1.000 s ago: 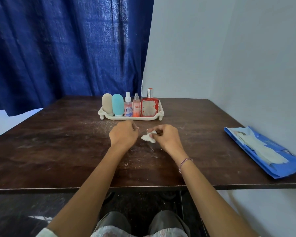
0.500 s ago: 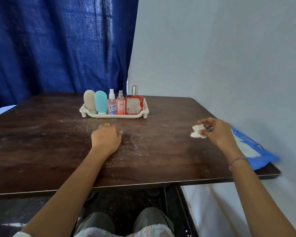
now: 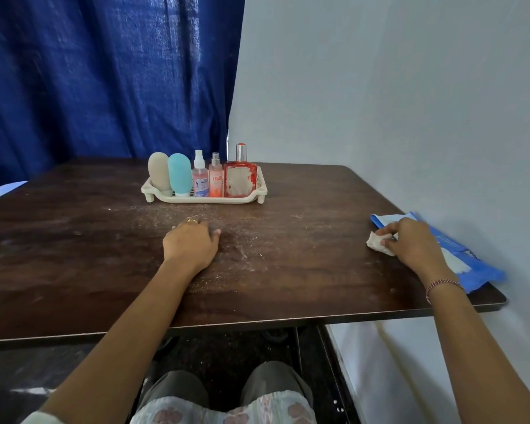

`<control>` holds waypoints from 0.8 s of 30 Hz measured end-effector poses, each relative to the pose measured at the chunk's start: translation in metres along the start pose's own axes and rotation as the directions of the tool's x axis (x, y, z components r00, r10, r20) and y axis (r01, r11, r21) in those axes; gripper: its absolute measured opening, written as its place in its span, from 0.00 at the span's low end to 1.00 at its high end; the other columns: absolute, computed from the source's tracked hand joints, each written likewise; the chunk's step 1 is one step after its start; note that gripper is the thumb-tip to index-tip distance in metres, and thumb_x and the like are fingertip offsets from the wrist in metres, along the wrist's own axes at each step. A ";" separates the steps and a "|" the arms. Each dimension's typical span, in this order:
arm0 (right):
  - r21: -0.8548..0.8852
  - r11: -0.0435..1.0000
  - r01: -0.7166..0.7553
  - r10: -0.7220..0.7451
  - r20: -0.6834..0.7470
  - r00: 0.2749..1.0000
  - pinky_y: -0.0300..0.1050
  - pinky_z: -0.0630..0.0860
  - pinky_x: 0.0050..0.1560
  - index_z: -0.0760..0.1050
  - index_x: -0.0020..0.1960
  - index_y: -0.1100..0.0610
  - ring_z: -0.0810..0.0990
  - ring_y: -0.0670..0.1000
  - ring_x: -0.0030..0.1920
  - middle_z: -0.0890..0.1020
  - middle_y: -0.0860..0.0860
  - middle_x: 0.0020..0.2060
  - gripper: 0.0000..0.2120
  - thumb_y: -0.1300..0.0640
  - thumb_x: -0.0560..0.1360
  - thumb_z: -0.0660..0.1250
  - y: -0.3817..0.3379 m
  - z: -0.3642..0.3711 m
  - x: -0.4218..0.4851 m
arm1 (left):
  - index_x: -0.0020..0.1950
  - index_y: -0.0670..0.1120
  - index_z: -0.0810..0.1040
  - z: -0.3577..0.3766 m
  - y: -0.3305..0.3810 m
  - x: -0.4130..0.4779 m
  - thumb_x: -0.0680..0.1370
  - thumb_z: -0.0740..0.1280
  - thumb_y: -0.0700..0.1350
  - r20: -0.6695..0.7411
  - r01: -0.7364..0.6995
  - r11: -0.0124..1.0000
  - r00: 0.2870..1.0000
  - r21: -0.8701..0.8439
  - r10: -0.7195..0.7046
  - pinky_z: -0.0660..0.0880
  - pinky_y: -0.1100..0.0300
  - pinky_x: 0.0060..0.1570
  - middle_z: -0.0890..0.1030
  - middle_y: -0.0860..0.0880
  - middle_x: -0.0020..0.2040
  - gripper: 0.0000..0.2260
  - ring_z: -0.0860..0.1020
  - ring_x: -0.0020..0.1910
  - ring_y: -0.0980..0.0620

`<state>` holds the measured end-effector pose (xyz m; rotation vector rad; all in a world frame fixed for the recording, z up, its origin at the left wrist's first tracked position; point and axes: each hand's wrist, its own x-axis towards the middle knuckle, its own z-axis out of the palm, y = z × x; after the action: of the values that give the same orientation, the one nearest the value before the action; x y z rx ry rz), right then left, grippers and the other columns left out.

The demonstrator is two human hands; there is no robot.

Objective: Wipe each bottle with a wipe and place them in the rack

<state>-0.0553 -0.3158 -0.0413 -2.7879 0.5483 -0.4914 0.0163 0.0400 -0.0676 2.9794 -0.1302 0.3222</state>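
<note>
Blue curtain (image 3: pixel 104 71) hangs far left, behind the dark wood bench (image 3: pixel 74 240). White specks and smears are scattered over the middle of the bench top.

A white plastic rack (image 3: pixel 202 199) sits at the far centre of the bench with five bottles upright in one row. Left to right:
- beige squeeze bottle (image 3: pixel 158 171)
- teal squeeze bottle (image 3: pixel 179 172), touching the beige one
- clear spray bottle (image 3: pixel 200 182) with pink liquid
- orange spray bottle (image 3: pixel 215 180)
- square red perfume bottle (image 3: pixel 240 179) with a worn label, at the right end

No bottle stands outside the rack.

The left hand (image 3: pixel 190 243) rests on the bench near the rack's front, knuckles up. Its fingers are loosely bent and its grip holds nothing. There is a ring (image 3: pixel 192 221) on one finger.

The right hand (image 3: pixel 410 243) is out at the right side of the bench with a bracelet (image 3: pixel 441 284) on the wrist. Its grip is pinched round a crumpled white wipe (image 3: pixel 377 241). The wipe sticks out to the left of the fingers, low over the bench; I can't tell whether it touches the surface.

The hand is partly over the blue wipes pack (image 3: pixel 471 264), which lies flat along the bench's right edge with a white sheet showing at its opening. A pale wall (image 3: pixel 380 87) runs behind and to the right.
</note>
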 end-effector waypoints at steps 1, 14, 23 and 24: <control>-0.020 1.000 -0.002 0.002 0.000 1.000 0.42 0.70 0.47 0.79 0.57 0.56 0.78 0.57 0.49 0.80 0.61 0.52 0.12 0.61 0.75 0.67 0.001 0.002 0.002 | 0.66 0.47 0.72 0.000 0.000 0.000 0.81 0.52 0.57 0.001 0.000 1.000 1.000 0.000 0.000 0.72 0.49 0.57 0.76 0.44 0.62 0.21 0.74 0.62 0.44; -0.013 0.999 0.036 -0.037 -0.058 0.998 0.42 0.70 0.49 0.82 0.53 0.56 0.78 0.56 0.50 0.81 0.59 0.51 0.09 0.61 0.75 0.66 0.003 -0.006 -0.006 | 0.67 0.47 0.71 -0.001 0.000 0.000 0.81 0.52 0.57 0.006 0.006 1.000 1.000 0.011 -0.006 0.73 0.49 0.55 0.76 0.43 0.61 0.21 0.74 0.61 0.44; -0.046 0.995 0.087 -0.090 -0.069 0.994 0.48 0.71 0.54 0.81 0.53 0.55 0.72 0.57 0.57 0.76 0.58 0.55 0.09 0.61 0.76 0.65 0.002 -0.013 -0.006 | 0.66 0.47 0.72 0.000 0.001 0.001 0.81 0.52 0.57 0.020 0.010 1.000 1.000 0.029 -0.011 0.73 0.49 0.54 0.75 0.44 0.62 0.21 0.74 0.61 0.44; -0.033 0.994 0.106 -0.109 -0.119 0.987 0.49 0.70 0.53 0.81 0.52 0.55 0.70 0.57 0.57 0.76 0.57 0.54 0.08 0.60 0.76 0.65 -0.004 -0.012 -0.010 | 0.66 0.47 0.72 -0.001 0.001 0.000 0.81 0.52 0.57 0.020 0.008 0.999 1.000 0.031 -0.009 0.73 0.49 0.54 0.75 0.44 0.62 0.21 0.74 0.61 0.44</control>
<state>-0.0670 -0.3108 -0.0319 -2.8380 0.4329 -0.6840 0.0164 0.0391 -0.0668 3.0135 -0.1158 0.2960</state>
